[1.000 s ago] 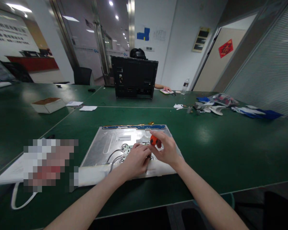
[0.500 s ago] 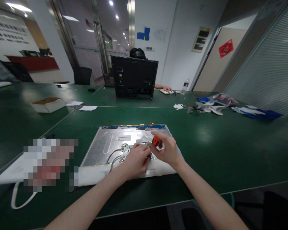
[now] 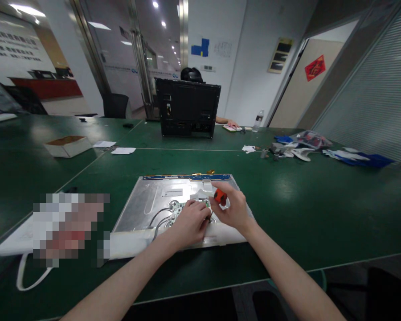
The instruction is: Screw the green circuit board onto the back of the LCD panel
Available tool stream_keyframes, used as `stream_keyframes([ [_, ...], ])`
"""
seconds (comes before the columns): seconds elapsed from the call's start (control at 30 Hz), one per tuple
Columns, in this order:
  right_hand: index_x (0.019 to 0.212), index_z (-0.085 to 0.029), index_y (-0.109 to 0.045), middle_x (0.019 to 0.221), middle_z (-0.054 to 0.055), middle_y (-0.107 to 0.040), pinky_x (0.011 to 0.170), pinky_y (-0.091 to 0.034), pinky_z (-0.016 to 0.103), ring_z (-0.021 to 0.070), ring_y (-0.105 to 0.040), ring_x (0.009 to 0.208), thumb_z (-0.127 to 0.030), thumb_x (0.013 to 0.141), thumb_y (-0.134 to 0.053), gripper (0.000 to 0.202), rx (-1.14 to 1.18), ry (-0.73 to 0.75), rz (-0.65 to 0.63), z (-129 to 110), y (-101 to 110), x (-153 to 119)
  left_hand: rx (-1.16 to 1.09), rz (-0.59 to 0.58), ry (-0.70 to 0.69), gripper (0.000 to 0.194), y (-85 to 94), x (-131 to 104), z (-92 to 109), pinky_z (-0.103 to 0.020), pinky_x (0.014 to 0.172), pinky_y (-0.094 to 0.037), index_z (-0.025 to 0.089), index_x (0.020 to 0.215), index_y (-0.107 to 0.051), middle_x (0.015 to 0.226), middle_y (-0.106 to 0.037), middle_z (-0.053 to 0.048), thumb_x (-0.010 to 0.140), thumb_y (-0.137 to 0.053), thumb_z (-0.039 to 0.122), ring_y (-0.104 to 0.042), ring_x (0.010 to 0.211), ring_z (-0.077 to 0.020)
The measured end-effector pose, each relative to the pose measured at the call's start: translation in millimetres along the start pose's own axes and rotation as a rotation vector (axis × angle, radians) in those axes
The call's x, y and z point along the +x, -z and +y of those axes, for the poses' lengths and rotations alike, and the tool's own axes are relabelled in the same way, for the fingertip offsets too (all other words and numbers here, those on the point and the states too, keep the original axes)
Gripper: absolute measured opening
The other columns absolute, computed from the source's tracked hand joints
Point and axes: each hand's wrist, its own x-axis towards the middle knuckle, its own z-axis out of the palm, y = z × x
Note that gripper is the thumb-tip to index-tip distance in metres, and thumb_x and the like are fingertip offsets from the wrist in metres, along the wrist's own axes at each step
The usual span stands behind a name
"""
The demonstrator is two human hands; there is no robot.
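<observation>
A silver metal panel point(image 3: 137, 209) with a blue strip point(image 3: 173, 177) on its far edge lies flat before me. On it sits a small green circuit board point(image 3: 177, 207) with dark cables at its left. My left hand point(image 3: 194, 219) rests over the board with curled fingers; what they press or hold is hidden. My right hand point(image 3: 232, 206) is closed round a red and black screwdriver handle point(image 3: 220, 197) above the right part of the board. The tool's tip is too small to make out. A white strip point(image 3: 130, 243) runs along the panel's near edge.
A white bag point(image 3: 15, 236), partly pixelated, lies at the left. Farther off are an open box point(image 3: 67, 146), papers point(image 3: 123, 151), a black monitor point(image 3: 188, 108) with a person behind it, a bottle point(image 3: 258, 120), and plastic bags point(image 3: 310, 139) at the right.
The red handle has shifted and turned slightly in my right hand, and its fingers have moved a little. My left hand has stayed in place.
</observation>
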Motion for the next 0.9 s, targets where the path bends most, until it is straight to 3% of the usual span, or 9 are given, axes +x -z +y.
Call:
stream_keyframes([
  [0.23,0.122,-0.024,-0.044,0.069,-0.004,-0.055,0.049,-0.039,0.022,0.0098,-0.048,0.052,-0.023,0.083,-0.056,0.041,0.014,0.023,-0.046,0.5,1.8,-0.3,-0.006,0.013,-0.001,0.017,-1.0,0.1,-0.1,-0.041,0.092,-0.035,0.020,0.091,-0.058,0.097,-0.062,-0.007,0.080,-0.048,0.014,-0.055,0.095,-0.0236],
  [0.43,0.132,-0.022,-0.036,0.090,0.004,-0.059,0.059,-0.046,0.027,0.0126,-0.054,0.065,-0.015,0.082,-0.046,0.052,0.106,0.007,-0.098,-1.3,4.6,-0.2,-0.007,0.014,-0.006,0.020,-0.6,0.1,-0.1,-0.041,0.092,-0.034,0.021,0.094,-0.058,0.095,-0.061,-0.006,0.079,-0.048,0.013,-0.056,0.092,-0.0229],
  [0.67,0.117,-0.024,-0.043,0.069,-0.006,-0.050,0.048,-0.037,0.021,0.0083,-0.043,0.050,-0.019,0.081,-0.061,0.041,0.018,0.019,-0.007,2.6,-2.8,-0.9,-0.003,0.021,-0.009,0.014,-2.2,-0.4,-1.3,-0.041,0.092,-0.035,0.020,0.088,-0.057,0.098,-0.062,-0.006,0.079,-0.048,0.013,-0.055,0.096,-0.0232],
  [0.9,0.126,-0.022,-0.039,0.078,-0.001,-0.056,0.054,-0.041,0.024,0.0110,-0.049,0.057,-0.023,0.083,-0.053,0.044,0.060,0.011,-0.086,1.3,1.9,-0.4,0.001,0.026,-0.010,0.015,-3.7,-0.4,-2.2,-0.041,0.092,-0.035,0.019,0.091,-0.057,0.097,-0.062,-0.006,0.080,-0.049,0.015,-0.055,0.095,-0.0231],
])
